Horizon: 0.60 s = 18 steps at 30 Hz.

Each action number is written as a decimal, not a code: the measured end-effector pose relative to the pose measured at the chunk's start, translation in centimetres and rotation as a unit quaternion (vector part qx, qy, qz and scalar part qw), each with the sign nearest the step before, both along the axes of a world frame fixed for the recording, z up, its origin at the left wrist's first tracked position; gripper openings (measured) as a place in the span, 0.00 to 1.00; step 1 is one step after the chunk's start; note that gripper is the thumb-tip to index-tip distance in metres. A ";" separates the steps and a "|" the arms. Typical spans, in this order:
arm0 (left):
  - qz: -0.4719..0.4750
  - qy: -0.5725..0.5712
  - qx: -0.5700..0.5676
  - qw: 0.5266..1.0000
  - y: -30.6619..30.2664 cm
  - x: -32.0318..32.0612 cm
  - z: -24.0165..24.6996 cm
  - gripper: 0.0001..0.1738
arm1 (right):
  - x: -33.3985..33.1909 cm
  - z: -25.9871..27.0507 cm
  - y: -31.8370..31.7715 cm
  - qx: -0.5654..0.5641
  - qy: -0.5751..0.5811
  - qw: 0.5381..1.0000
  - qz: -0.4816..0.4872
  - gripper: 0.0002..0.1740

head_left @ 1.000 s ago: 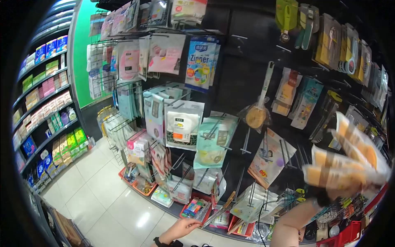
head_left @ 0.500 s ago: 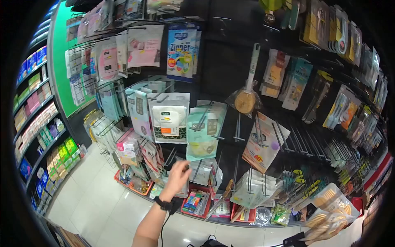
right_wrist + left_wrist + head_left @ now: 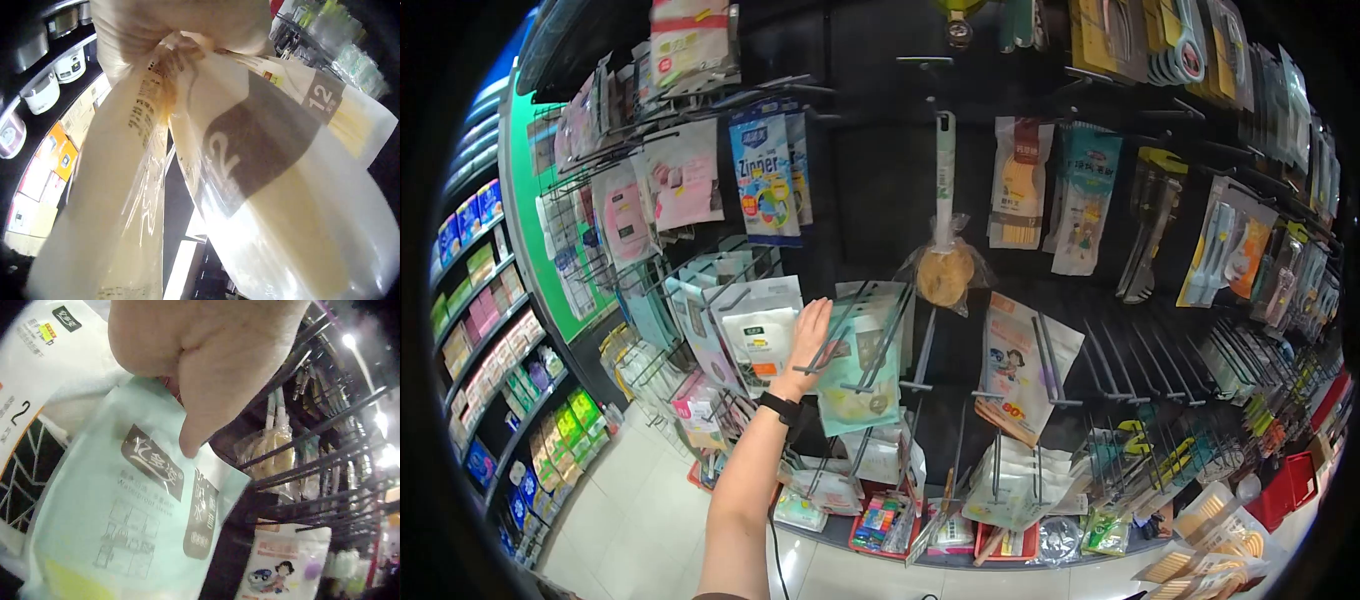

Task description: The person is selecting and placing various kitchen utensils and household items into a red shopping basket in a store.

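Observation:
My left hand [image 3: 808, 340] is raised at the rack, its fingers straight and pointing up. It lies between a white packet of towels [image 3: 760, 345] and a mint-green packet labelled waterproof sleeve [image 3: 862, 355], both hanging on hooks. In the left wrist view, the thumb touches the upper part of the mint-green packet [image 3: 119, 494], while the other fingers are mostly hidden. My right hand [image 3: 181, 31] grips several clear packets of pale tan sticks [image 3: 300, 231] by their gathered ends, and they hang down. These packets [image 3: 1215, 530] also show low at the right in the head view.
Metal hooks [image 3: 1135, 365] jut out at the right. A bagged brush with a long handle [image 3: 945, 265] hangs at the centre. Red bins [image 3: 1290, 490] stand low down. Shelves of boxed goods [image 3: 525, 400] line the left, beside a tiled floor [image 3: 635, 510].
My left hand has risen from low by the bins to the hanging packets. My right hand has lowered the stick packets from the right side to the bottom right. The head view has shifted.

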<state>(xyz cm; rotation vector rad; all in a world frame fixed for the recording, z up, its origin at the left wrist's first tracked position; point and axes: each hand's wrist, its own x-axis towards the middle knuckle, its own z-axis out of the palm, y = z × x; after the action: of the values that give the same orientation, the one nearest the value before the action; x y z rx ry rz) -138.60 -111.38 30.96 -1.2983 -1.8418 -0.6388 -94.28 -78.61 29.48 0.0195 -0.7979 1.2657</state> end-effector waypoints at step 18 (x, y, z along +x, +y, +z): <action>0.048 -0.177 -0.065 0.981 3.7 -5.8 1.8 0.20 | 1.3 -1.5 -0.8 -0.069 0.061 0.996 -0.005 0.33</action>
<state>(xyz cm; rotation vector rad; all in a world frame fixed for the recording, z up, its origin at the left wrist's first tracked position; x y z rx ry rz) -144.45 -107.70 32.74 -1.2281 -2.2547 -0.7449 -93.00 -79.45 28.00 -0.0190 -0.6028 1.2945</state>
